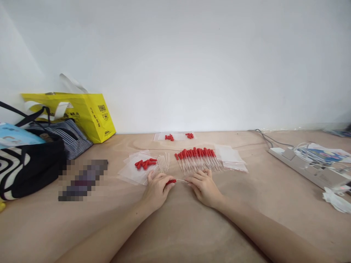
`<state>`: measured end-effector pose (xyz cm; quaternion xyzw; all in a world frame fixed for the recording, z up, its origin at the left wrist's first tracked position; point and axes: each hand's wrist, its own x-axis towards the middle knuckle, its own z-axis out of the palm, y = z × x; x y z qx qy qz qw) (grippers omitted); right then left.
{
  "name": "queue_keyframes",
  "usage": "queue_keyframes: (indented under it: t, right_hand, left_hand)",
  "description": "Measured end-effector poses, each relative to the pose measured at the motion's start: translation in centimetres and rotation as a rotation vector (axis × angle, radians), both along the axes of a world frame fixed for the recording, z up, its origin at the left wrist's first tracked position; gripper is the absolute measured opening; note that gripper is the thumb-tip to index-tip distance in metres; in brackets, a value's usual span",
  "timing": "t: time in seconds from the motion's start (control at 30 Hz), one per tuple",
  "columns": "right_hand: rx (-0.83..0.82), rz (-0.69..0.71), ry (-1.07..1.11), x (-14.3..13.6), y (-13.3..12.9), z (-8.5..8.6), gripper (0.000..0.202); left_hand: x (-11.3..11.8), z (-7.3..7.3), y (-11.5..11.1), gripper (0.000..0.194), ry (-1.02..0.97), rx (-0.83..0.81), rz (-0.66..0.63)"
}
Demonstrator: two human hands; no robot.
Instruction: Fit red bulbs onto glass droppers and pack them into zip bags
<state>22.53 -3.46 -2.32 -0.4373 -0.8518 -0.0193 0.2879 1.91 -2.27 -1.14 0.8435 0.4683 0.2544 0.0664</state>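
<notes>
Plain white wall behind a wooden counter (175, 233). Pinching a dropper (177, 180) between both hands: left hand (157, 188) closing on the red bulb, right hand (203, 186) gripping the clear tube. Keeping tube straight, pushing gently, beside the finished row (199, 157).

yellow bag (90, 113), striped bag (65, 137), power strip (307, 166)

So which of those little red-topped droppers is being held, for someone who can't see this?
On the wooden table, look just in front of the row of finished droppers. One dropper lies crosswise between the left hand and right hand, apart from the row.
</notes>
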Motion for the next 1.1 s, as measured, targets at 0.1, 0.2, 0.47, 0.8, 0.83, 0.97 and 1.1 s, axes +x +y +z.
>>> queue_keyframes:
  t: [0.1, 0.2, 0.47, 0.8, 0.83, 0.97, 1.1]
  right_hand:
    - [0.027, -0.002, -0.001, -0.28, -0.01, -0.04, 0.022]
    - [0.071, 0.006, -0.027, -0.51, 0.00, -0.17, 0.022]
    - [0.137, 0.044, -0.029, -0.53, 0.26, -0.41, 0.027]
    - [0.272, 0.163, -0.161, -0.17, 0.62, -0.12, 0.028]
    - [0.273, 0.159, -0.148, -0.26, 0.61, -0.14, 0.027]
    - [0.278, 0.174, -0.110, -0.61, 0.57, -0.08, 0.023]
    - [0.286, 0.213, -0.084, -0.96, 0.64, 0.02, 0.023]
  left_hand:
    - [-0.03, -0.04, -0.02, 0.014, -0.003, 0.025, -0.004]
    - [0.02, -0.10, -0.09, 0.016, -0.013, 0.046, 0.020]
    - [0.06, 0.06, -0.36, 0.018, -0.052, 0.073, 0.020]
    - [0.03, 0.34, -0.83, 0.015, -0.002, 0.120, -0.092]
    - [0.05, 0.36, -0.85, 0.015, -0.003, 0.131, -0.092]
    - [0.22, 0.40, -0.86, 0.017, 0.011, 0.140, -0.137]
    - [0.36, 0.35, -0.78, 0.016, -0.004, 0.164, -0.160]
